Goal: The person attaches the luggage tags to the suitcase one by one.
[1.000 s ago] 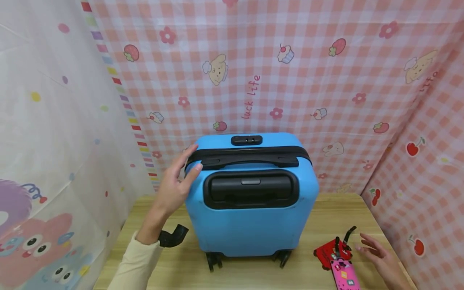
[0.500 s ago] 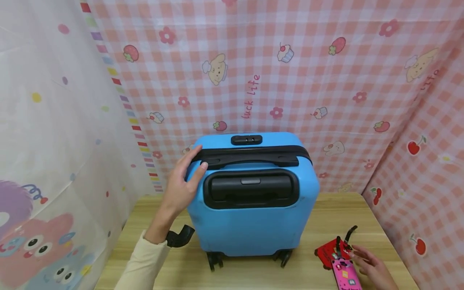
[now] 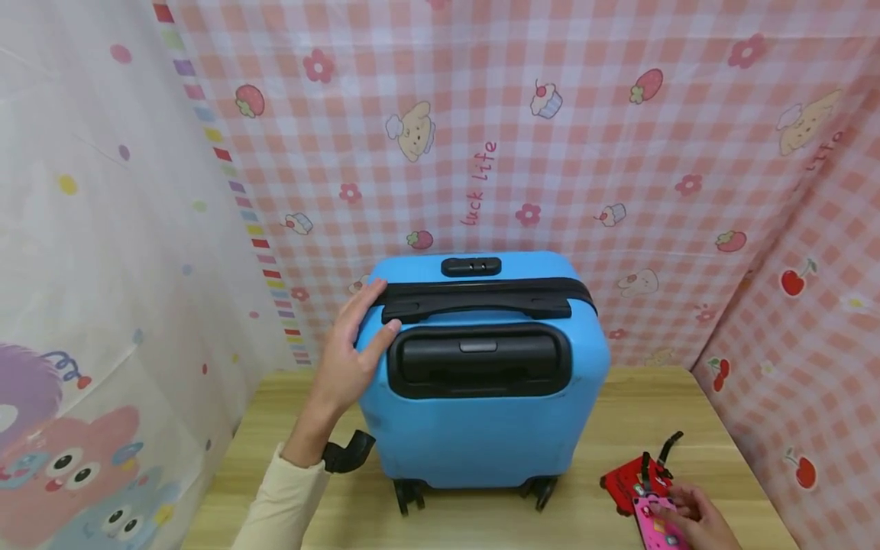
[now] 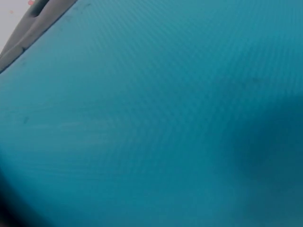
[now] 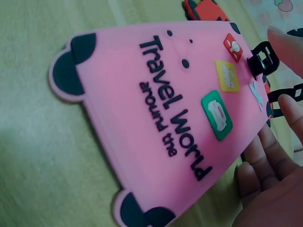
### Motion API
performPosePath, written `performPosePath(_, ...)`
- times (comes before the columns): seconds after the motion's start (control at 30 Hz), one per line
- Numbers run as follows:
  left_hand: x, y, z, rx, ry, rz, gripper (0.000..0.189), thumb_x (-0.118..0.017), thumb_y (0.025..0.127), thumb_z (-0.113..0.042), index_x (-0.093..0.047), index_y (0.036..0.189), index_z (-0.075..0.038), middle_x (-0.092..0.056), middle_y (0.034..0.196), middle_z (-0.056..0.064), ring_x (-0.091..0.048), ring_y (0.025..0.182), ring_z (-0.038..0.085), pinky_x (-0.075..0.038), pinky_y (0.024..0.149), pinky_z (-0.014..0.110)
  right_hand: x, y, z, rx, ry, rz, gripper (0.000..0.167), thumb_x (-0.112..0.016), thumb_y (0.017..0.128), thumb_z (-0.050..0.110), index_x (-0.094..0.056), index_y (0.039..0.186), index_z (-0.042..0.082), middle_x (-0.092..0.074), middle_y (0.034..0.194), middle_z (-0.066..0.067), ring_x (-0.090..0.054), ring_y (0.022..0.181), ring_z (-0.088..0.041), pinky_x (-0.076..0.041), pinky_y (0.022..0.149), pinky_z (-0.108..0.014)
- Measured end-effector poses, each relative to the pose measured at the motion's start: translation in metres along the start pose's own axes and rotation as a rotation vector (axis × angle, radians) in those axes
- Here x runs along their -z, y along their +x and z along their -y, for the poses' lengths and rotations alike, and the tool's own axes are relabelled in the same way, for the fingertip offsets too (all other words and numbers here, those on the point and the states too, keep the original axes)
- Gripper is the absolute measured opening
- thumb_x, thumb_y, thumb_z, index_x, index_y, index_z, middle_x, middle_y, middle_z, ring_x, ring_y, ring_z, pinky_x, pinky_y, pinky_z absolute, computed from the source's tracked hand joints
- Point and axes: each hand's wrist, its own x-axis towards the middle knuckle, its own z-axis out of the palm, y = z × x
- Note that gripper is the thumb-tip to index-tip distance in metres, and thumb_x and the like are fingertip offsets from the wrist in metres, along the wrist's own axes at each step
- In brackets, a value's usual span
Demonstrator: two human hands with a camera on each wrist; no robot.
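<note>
A blue hard-shell suitcase [image 3: 481, 443] stands upright on its wheels, with a black top handle [image 3: 474, 305] and a recessed black telescopic handle [image 3: 480, 359]. My left hand [image 3: 347, 363] rests on its upper left corner, fingers extended and thumb near the top handle's end. The left wrist view is filled by the blue shell [image 4: 142, 118]. At lower right, my right hand [image 3: 694, 519] reaches over a pink luggage tag [image 5: 128, 109] reading "Travel around the World". Thumb and fingers are apart at its strap end, around the black buckle [image 5: 264, 59].
A red luggage tag [image 3: 622, 485] with a black strap lies partly beneath the pink one. The wooden tabletop [image 3: 309, 512] is bordered by a pink checked curtain [image 3: 481, 114] behind and on the right, and a white patterned curtain [image 3: 103, 267] on the left.
My right hand has moved left from beside the tags to over the pink luggage tag. My left hand has shifted slightly right onto the suitcase corner. The suitcase stays in place.
</note>
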Motion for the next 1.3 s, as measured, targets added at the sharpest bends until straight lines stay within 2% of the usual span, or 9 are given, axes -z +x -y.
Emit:
performPosePath(0.3,-0.003,-0.003,0.004,-0.038,-0.009,0.001,0.052,-0.06,0.099,-0.023,-0.047,0.148,-0.016,-0.036,0.159,0.004,-0.023,0.149,0.021,-0.017,0.12,0.055,-0.002,-0.002,-0.008,-0.016,0.111,0.03,0.069,-0.082,0.081,0.03,-0.051,0.131,-0.006,-0.068,0.097,-0.003,-0.061,0.084,-0.019,-0.052,0.069,-0.035)
performPosePath(0.43,-0.004,-0.002,0.004,-0.041,-0.009,-0.001,0.05,-0.059,0.099,-0.025,-0.048,0.148,-0.018,-0.037,0.158,0.002,-0.022,0.149,0.021,-0.017,0.119,0.056,0.0,0.001,-0.003,-0.014,0.053,0.047,0.076,-0.085,0.076,0.038,-0.053,0.132,-0.003,-0.066,0.115,-0.02,-0.063,0.096,-0.028,-0.053,0.077,-0.04)
performPosePath(0.53,-0.005,-0.001,0.003,-0.037,-0.006,0.001,0.049,-0.058,0.1,-0.026,-0.049,0.147,-0.019,-0.036,0.158,0.001,-0.021,0.15,0.02,-0.017,0.119,0.057,0.002,0.001,0.002,0.031,-0.016,0.059,0.078,-0.083,0.077,0.04,-0.053,0.136,-0.001,-0.052,0.134,-0.032,-0.062,0.107,-0.033,-0.053,0.082,-0.044)
performPosePath(0.6,-0.005,-0.001,0.004,-0.037,-0.005,0.004,0.047,-0.058,0.1,-0.025,-0.05,0.146,-0.018,-0.036,0.159,0.0,-0.021,0.15,0.019,-0.016,0.119,0.057,0.002,0.0,0.005,0.055,-0.022,0.071,0.075,-0.081,0.08,0.038,-0.052,0.137,0.0,-0.046,0.14,-0.035,-0.063,0.107,-0.033,-0.053,0.081,-0.043)
performPosePath(0.73,-0.004,-0.001,0.006,-0.04,-0.009,0.007,0.045,-0.057,0.1,-0.023,-0.053,0.144,-0.017,-0.036,0.158,0.0,-0.021,0.15,0.02,-0.016,0.119,0.057,-0.001,-0.002,0.008,0.063,0.035,0.083,0.067,-0.079,0.084,0.032,-0.054,0.138,0.001,-0.058,0.128,-0.028,-0.066,0.094,-0.024,-0.053,0.073,-0.037)
performPosePath(0.87,-0.004,-0.002,0.006,-0.041,-0.005,0.004,0.044,-0.057,0.1,-0.023,-0.054,0.144,-0.017,-0.036,0.158,0.0,-0.021,0.15,0.023,-0.016,0.119,0.057,-0.003,-0.003,0.01,0.069,0.035,0.072,0.059,-0.077,0.085,0.028,-0.059,0.134,0.001,-0.066,0.114,-0.014,-0.066,0.091,-0.02,-0.055,0.073,-0.036)
performPosePath(1.1,-0.003,-0.002,0.005,-0.039,-0.002,-0.001,0.044,-0.057,0.1,-0.024,-0.054,0.144,-0.016,-0.036,0.158,-0.001,-0.021,0.15,0.027,-0.016,0.119,0.058,0.0,-0.001,0.008,0.11,-0.023,0.117,0.061,-0.079,0.084,0.03,-0.058,0.133,-0.001,-0.059,0.127,-0.026,-0.064,0.099,-0.02,-0.054,0.078,-0.033)
performPosePath(1.2,-0.002,-0.002,0.005,-0.038,-0.001,-0.001,0.044,-0.057,0.1,-0.024,-0.053,0.144,-0.016,-0.036,0.158,0.0,-0.021,0.15,0.027,-0.017,0.119,0.058,0.0,0.002,0.006,0.099,-0.074,0.083,0.062,-0.083,0.079,0.033,-0.063,0.13,0.004,-0.065,0.121,-0.02,-0.06,0.096,-0.016,-0.049,0.075,-0.027)
performPosePath(1.3,-0.001,-0.002,0.006,-0.038,-0.003,0.0,0.044,-0.056,0.1,-0.024,-0.053,0.144,-0.015,-0.036,0.158,0.0,-0.021,0.15,0.026,-0.017,0.119,0.058,-0.002,0.002,0.007,0.072,-0.042,0.055,0.057,-0.086,0.075,0.029,-0.068,0.126,0.008,-0.069,0.106,-0.012,-0.06,0.087,-0.014,-0.049,0.068,-0.026)
